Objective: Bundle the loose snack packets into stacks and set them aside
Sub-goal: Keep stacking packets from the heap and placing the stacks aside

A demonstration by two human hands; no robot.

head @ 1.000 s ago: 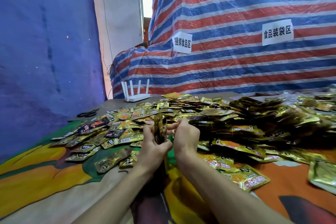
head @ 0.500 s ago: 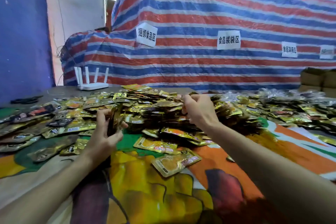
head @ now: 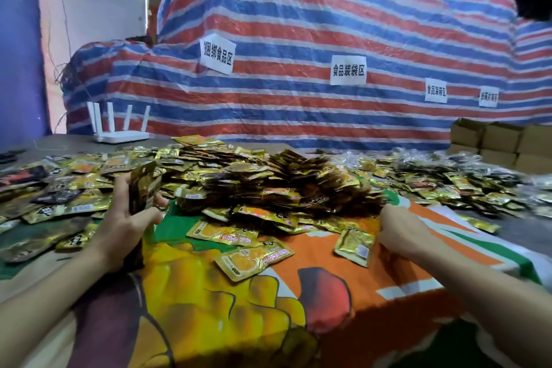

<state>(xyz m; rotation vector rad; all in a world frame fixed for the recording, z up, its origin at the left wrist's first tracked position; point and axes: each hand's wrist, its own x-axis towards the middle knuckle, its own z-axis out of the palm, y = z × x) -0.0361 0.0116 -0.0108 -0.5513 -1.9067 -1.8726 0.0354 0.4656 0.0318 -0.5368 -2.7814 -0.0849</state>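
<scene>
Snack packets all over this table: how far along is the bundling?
Early, it seems. Done: possibly the dark heap mid-table holds finished bundles, but I cannot tell. In hand: the left hand grips one upright stack; the right hand is at the heap's edge. Left: loose packets cover much of the table.
</scene>
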